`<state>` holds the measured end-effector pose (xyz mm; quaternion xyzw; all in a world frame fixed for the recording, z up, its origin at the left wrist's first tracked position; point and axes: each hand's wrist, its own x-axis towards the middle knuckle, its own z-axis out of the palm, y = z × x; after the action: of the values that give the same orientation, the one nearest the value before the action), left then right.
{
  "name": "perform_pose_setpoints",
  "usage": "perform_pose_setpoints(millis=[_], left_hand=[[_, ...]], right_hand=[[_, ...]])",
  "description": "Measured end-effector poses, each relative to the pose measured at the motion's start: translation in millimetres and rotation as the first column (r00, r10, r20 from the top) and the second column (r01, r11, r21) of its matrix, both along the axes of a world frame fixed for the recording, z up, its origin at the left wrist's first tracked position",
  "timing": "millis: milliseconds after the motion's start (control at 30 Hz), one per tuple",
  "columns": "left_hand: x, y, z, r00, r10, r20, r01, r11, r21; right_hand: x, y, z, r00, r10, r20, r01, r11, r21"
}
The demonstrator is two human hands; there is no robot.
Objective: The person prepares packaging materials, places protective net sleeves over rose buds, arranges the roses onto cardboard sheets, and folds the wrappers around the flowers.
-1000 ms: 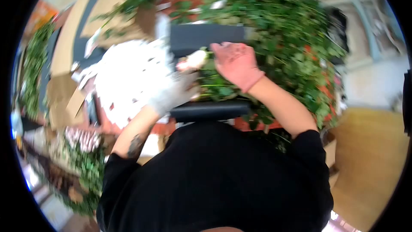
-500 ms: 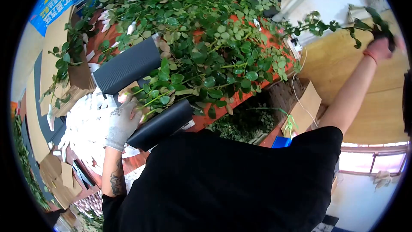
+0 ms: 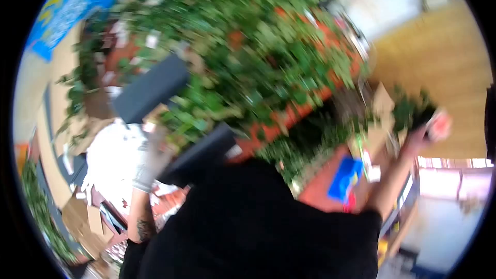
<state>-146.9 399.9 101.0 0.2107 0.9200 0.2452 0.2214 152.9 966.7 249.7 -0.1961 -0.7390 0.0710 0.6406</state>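
My left hand (image 3: 154, 157), in a pale knitted glove, is closed around a pale pink rose (image 3: 149, 126) at the end of a leafy bunch (image 3: 199, 116). Its fingers are blurred. Dark corrugated cardboard pieces lie on both sides of it, one above (image 3: 152, 88) and one below (image 3: 199, 156). Out to the right, my right hand (image 3: 415, 142) grips another rose with a pink bloom (image 3: 439, 125). Something black covers part of the fingers, and green leaves show behind them.
A large heap of leafy stems (image 3: 232, 36) covers the red table (image 3: 315, 95). White paper strips (image 3: 113, 150) lie at the left, near brown cardboard (image 3: 85, 222). A blue object (image 3: 345, 178) is at the lower right, and a wooden panel (image 3: 434, 77) stands behind it.
My right hand has swung down and slightly inward with the rose, whose pink bloom now shows. My left hand stays by the bunch. The view has shifted and blurred.
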Motion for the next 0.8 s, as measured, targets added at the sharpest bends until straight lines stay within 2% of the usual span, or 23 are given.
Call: perform_pose_setpoints(millis=[33, 67, 100, 167, 200, 233, 267, 300, 367, 400, 433, 467, 500, 533, 567, 633, 667, 700, 733, 767, 800], left_hand=[[3.1, -3.0, -5.0, 0.996, -0.02, -0.087, 0.024, 0.999, 0.04], [4.3, -1.5, 0.4, 0.997, -0.02, -0.078, 0.022, 1.0, 0.02], [3.3, -0.2, 6.1, 0.998, -0.029, -0.053, 0.03, 1.0, 0.006], [0.1, -1.5, 14.5, 0.993, -0.052, -0.105, 0.054, 0.998, 0.017], [-1.9, 0.7, 25.9, 0.999, -0.04, -0.032, 0.041, 0.999, 0.012], [-2.7, 1.2, 26.6, 0.999, -0.033, -0.002, 0.033, 0.999, -0.012], [-2.0, 0.4, 27.6, 0.999, -0.034, -0.007, 0.034, 0.999, -0.04], [0.0, -1.0, 27.3, 0.999, -0.035, -0.006, 0.035, 0.997, -0.067], [1.8, -2.6, 23.3, 0.999, -0.031, -0.031, 0.029, 0.998, -0.056], [0.7, -4.5, 22.1, 0.997, -0.055, -0.053, 0.052, 0.997, -0.056], [-0.2, -5.0, 23.5, 0.998, -0.039, -0.042, 0.037, 0.997, -0.062], [-1.1, -3.7, 26.9, 0.999, -0.033, -0.016, 0.032, 0.997, -0.065], [-0.4, -3.6, 27.2, 0.999, -0.029, 0.014, 0.03, 0.997, -0.065], [0.8, -4.0, 19.9, 0.996, -0.056, -0.071, 0.048, 0.993, -0.112], [0.8, -3.8, 19.0, 0.997, -0.046, -0.058, 0.039, 0.993, -0.112], [-0.1, -3.1, 19.8, 1.0, -0.014, -0.026, 0.012, 0.994, -0.105], [-0.2, -2.6, 18.4, 1.0, -0.005, -0.01, 0.004, 0.994, -0.105], [0.0, -2.6, 16.9, 1.0, -0.004, 0.013, 0.006, 0.993, -0.116], [0.4, -2.7, 15.1, 0.999, -0.004, 0.034, 0.008, 0.992, -0.127], [1.5, -3.1, 11.9, 0.999, 0.007, 0.05, 0.0, 0.992, -0.13], [3.5, -3.5, 7.0, 1.0, 0.011, -0.012, -0.012, 0.995, -0.097]], right_hand=[[10.0, 16.2, -35.0, 0.976, -0.098, 0.194, 0.095, 0.995, 0.025], [20.9, 29.9, -66.6, 0.913, -0.148, 0.38, 0.131, 0.989, 0.072], [4.3, 11.4, -85.3, 0.896, -0.215, 0.389, 0.112, 0.956, 0.269], [-4.8, -2.6, -117.3, 0.635, -0.138, 0.76, 0.013, 0.986, 0.168], [-14.6, -9.5, -134.2, 0.373, -0.056, 0.926, 0.004, 0.998, 0.059], [-32.7, -20.3, -143.1, 0.036, 0.154, 0.987, 0.139, 0.978, -0.158], [-40.7, -23.9, -164.7, -0.209, 0.199, 0.957, 0.316, 0.94, -0.126], [-47.1, -18.2, -171.2, -0.216, 0.192, 0.957, 0.295, 0.947, -0.124], [-101.4, -55.4, -132.5, -0.172, 0.273, 0.947, 0.283, 0.934, -0.218], [-133.2, -58.2, -111.1, -0.036, 0.379, 0.925, 0.114, 0.921, -0.373], [-165.1, -63.6, -92.2, 0.025, 0.374, 0.927, 0.004, 0.927, -0.374], [-188.2, -60.7, -87.4, 0.073, 0.187, 0.98, -0.095, 0.979, -0.18], [-225.8, -83.2, -55.6, 0.075, 0.224, 0.972, -0.216, 0.955, -0.204], [-262.9, -101.8, -34.9, 0.105, 0.293, 0.95, -0.35, 0.906, -0.24], [-303.1, -131.9, -16.2, 0.131, 0.399, 0.908, -0.407, 0.856, -0.317], [-383.2, -170.8, -13.9, 0.045, 0.68, 0.732, -0.532, 0.636, -0.559], [-416.8, -196.5, -14.8, 0.067, 0.608, 0.791, -0.717, 0.581, -0.385], [-459.9, -211.6, -28.1, -0.119, 0.648, 0.752, -0.696, 0.487, -0.529], [-500.4, -219.6, -63.5, -0.03, 0.619, 0.785, -0.813, 0.441, -0.379], [-531.5, -237.4, -81.2, -0.034, 0.557, 0.83, -0.863, 0.403, -0.306], [-556.4, -257.5, -98.2, -0.057, 0.496, 0.866, -0.908, 0.336, -0.252]])
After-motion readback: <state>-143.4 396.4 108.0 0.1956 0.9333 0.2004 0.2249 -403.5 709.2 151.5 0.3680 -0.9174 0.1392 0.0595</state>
